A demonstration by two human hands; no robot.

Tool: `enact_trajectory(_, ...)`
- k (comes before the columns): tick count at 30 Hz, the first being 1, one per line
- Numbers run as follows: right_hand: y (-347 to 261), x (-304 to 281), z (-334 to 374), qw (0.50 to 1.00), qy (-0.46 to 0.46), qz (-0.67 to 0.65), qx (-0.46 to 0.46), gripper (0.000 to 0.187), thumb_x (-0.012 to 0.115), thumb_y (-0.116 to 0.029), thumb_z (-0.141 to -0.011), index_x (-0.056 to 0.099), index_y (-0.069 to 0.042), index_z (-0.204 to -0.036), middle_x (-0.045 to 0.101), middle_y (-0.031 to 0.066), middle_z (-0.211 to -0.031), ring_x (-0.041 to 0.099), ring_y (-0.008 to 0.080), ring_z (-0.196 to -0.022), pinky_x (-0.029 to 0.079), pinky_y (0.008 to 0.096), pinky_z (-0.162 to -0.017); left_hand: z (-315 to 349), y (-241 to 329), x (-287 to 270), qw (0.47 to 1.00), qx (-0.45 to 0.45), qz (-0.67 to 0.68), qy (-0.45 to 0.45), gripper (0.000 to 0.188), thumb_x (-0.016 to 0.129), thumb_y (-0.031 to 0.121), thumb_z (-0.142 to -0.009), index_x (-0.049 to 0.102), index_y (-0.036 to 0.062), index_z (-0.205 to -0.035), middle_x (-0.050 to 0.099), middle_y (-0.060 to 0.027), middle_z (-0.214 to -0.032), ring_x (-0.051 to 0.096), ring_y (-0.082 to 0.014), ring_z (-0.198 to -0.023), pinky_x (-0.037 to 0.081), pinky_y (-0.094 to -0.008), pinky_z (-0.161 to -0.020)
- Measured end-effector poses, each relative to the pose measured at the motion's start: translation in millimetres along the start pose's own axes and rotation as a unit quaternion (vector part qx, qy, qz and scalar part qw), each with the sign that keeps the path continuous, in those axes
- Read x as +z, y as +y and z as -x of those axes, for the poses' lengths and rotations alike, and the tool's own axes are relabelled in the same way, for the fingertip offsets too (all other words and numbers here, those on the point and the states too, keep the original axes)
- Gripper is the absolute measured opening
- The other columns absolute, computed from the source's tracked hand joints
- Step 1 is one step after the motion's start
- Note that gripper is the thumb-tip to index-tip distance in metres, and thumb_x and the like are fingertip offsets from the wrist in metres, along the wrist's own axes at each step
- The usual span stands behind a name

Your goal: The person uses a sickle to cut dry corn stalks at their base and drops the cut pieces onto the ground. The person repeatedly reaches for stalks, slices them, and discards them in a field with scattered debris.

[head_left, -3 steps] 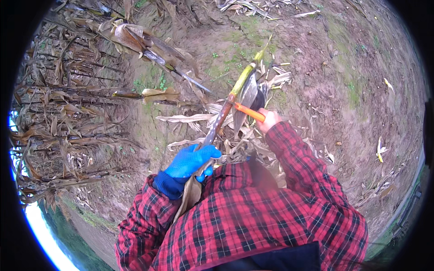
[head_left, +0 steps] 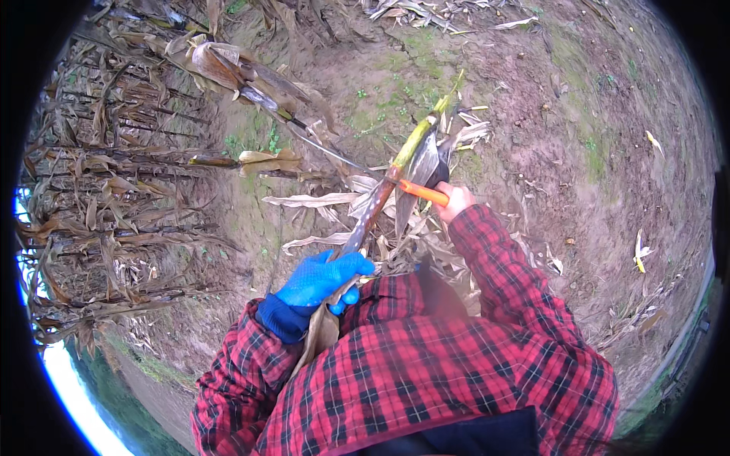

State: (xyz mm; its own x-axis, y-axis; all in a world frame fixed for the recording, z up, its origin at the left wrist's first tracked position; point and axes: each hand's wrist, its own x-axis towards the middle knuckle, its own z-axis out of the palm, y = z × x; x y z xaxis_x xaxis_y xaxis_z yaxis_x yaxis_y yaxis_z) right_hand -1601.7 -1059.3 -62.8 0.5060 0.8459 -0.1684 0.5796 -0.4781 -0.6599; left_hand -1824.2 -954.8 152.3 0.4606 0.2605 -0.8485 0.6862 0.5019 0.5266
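My left hand [head_left: 315,281], in a blue glove, is closed around the lower part of a cut corn stalk [head_left: 374,209]. The stalk slants up and away to the right, brown and spotted below, yellow-green toward its tip. Dry grey leaves hang along its right side, and a dry husk trails below the glove. My bare right hand [head_left: 456,201] grips the orange handle [head_left: 426,193] of a sickle. The handle meets the stalk near its middle; a thin, curved grey blade [head_left: 331,152] shows on the stalk's left side.
Dry standing corn stalks [head_left: 137,159] fill the left side. A withered stalk with a husked ear [head_left: 220,64] leans in at the upper left. Loose dry leaves [head_left: 312,199] litter the soil [head_left: 593,152] around my hands.
The sickle's blade and handle have shifted slightly down and to the right. The stalk's upper end has tilted a little to the right; my left hand keeps its hold.
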Motion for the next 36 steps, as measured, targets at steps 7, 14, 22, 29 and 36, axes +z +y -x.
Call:
enact_trajectory(7, 51, 1, 12, 0.992, 0.055, 0.034, -0.105, 0.024, 0.067, -0.022, -0.059, 0.059, -0.012, -0.079, 0.060, 0.0106, -0.067, 0.060, 0.0324, -0.065, 0.050, 0.0402, -0.059, 57, 7, 12, 0.993, -0.121, 0.002, -0.012, 0.029, 0.058, 0.028, -0.084, 0.060, 0.0030, -0.097, 0.054, -0.0025, -0.061, 0.047, -0.0082, -0.045, 0.035, -0.0201, -0.039)
enact_trajectory(14, 255, -92, 62, 0.921, 0.162, 0.006, 0.355, 0.017, 0.052, -0.016, -0.083, 0.061, -0.007, -0.094, 0.062, 0.0086, -0.073, 0.060, 0.0174, -0.063, 0.048, 0.0319, -0.058, 203, 51, -53, 0.906, 0.248, -0.100, 0.328, 0.022, 0.046, 0.017, -0.090, 0.054, 0.0026, -0.105, 0.045, 0.0027, -0.053, 0.038, -0.0051, -0.038, 0.032, -0.0198, -0.037)
enact_trajectory(22, 14, -13, 1, 0.649, -0.016, -0.724, 0.234, 0.023, 0.065, -0.017, -0.080, 0.048, -0.011, -0.094, 0.045, -0.0027, -0.062, 0.035, 0.0048, -0.044, 0.032, 0.0215, -0.040, -9, 22, -74, 0.858, 0.172, -0.363, 0.319, 0.035, 0.059, 0.033, -0.084, 0.054, 0.0070, -0.106, 0.057, -0.0025, -0.073, 0.050, -0.0091, -0.064, 0.043, -0.0271, -0.059)
enact_trajectory(29, -101, -17, -15, 0.647, -0.139, -0.718, 0.216, 0.023, 0.055, -0.032, -0.086, 0.051, -0.010, -0.090, 0.058, 0.0055, -0.080, 0.037, 0.0036, -0.043, 0.035, 0.0212, -0.040, -85, 8, 15, 0.715, 0.276, -0.597, 0.236, 0.058, 0.054, 0.043, -0.081, 0.042, 0.0039, -0.124, 0.061, -0.0188, -0.095, 0.060, -0.0342, -0.084, 0.048, -0.0425, -0.072)
enact_trajectory(36, -4, -50, -33, 0.606, 0.013, -0.765, 0.217, 0.024, 0.060, -0.031, -0.081, 0.046, -0.012, -0.078, 0.041, -0.0033, -0.055, 0.034, 0.0057, -0.038, 0.031, 0.0225, -0.036, -27, -3, -62, 0.855, 0.206, -0.468, 0.094, 0.096, 0.064, 0.051, -0.070, 0.018, 0.0001, -0.137, 0.034, -0.0233, -0.134, 0.037, -0.0324, -0.122, 0.030, -0.0365, -0.099)
